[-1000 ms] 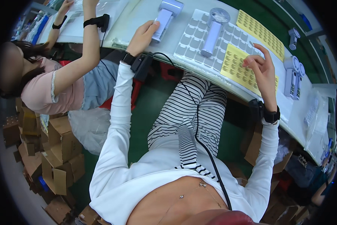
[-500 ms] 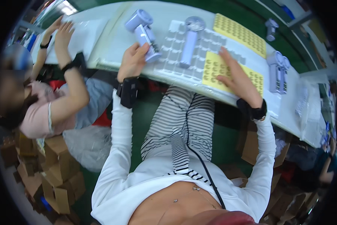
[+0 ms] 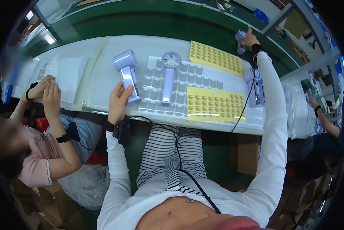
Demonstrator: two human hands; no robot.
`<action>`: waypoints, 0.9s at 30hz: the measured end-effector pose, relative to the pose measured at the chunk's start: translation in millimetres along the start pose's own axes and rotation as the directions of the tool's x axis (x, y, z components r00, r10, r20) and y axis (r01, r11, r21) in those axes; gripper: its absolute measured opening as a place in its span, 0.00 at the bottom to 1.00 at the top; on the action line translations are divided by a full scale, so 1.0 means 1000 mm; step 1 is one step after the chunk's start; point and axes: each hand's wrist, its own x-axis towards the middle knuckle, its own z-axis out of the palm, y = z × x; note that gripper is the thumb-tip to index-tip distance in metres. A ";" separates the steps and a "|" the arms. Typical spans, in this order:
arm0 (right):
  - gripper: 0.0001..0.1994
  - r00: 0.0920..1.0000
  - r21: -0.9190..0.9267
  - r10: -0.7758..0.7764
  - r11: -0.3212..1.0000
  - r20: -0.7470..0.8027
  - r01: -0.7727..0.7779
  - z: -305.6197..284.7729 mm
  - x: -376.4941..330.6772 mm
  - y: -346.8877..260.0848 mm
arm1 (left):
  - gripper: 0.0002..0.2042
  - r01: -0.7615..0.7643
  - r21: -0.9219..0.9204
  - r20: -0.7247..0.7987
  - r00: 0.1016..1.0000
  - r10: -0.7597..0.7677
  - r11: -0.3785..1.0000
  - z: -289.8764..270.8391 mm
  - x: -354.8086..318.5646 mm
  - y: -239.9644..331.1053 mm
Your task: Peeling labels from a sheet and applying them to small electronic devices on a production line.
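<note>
My left hand (image 3: 118, 101) is closed around the handle of a lavender handheld fan (image 3: 125, 61), its head tilted to the far left. Stretched out to the far right, my right hand (image 3: 251, 40) has its fingers at another lavender handheld fan (image 3: 241, 47) and seems to grip it; part of that fan is hidden behind the hand. A third fan (image 3: 167, 86) with a clear round front lies between my arms on a sheet of grey stickers (image 3: 151, 92). Two yellow sticker sheets (image 3: 216, 115) (image 3: 214, 57) lie to its right.
More lavender fans (image 3: 256, 90) stand by my right forearm, partly covered by it. A black cable (image 3: 243, 109) runs from my right wrist across the table. Co-workers sit at left (image 3: 45, 153) and far right. Cardboard boxes (image 3: 248, 153) and a plastic bag (image 3: 88, 186) are below the table.
My right hand has left the near yellow sheet and reached far right to a fan. The left hand still holds its fan. My view has shifted, so the table appears lower.
</note>
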 end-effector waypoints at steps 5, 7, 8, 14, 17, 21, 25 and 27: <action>0.58 0.963 -0.218 0.268 0.942 0.026 -0.256 0.041 0.029 0.029 | 0.12 0.014 -0.026 -0.019 1.000 -0.015 1.000 0.006 -0.001 -0.002; 0.55 0.981 -0.180 0.192 0.965 -0.005 -0.190 0.023 0.019 0.021 | 0.13 0.030 -0.038 -0.028 0.999 -0.031 0.999 0.002 -0.001 -0.003; 0.54 0.988 0.013 0.155 0.988 0.014 -0.156 0.003 0.006 0.009 | 0.13 0.009 -0.033 -0.038 0.999 -0.010 0.999 -0.001 -0.003 -0.002; 0.49 0.978 0.292 -0.057 0.950 -0.203 0.116 -0.094 -0.151 0.060 | 0.17 -0.038 -0.039 0.037 0.999 0.039 0.999 -0.012 -0.002 -0.012; 0.47 0.960 0.344 0.058 0.938 -0.276 0.042 -0.083 -0.236 0.076 | 0.17 -0.146 -0.079 -0.036 0.989 0.144 0.986 -0.007 -0.008 -0.002; 0.46 0.884 0.241 0.160 0.969 -0.439 -0.056 -0.058 -0.290 0.102 | 0.18 -0.194 -0.137 -0.076 0.980 0.185 0.971 0.002 -0.024 0.001; 0.45 0.905 0.261 0.200 0.960 -0.376 -0.104 -0.036 -0.311 0.117 | 0.17 -0.177 -0.187 -0.025 0.984 0.175 0.966 0.013 -0.046 0.004; 0.45 0.917 0.247 0.155 0.967 -0.366 -0.065 -0.032 -0.308 0.129 | 0.18 -0.176 -0.186 -0.029 0.984 0.173 0.967 0.017 -0.056 0.004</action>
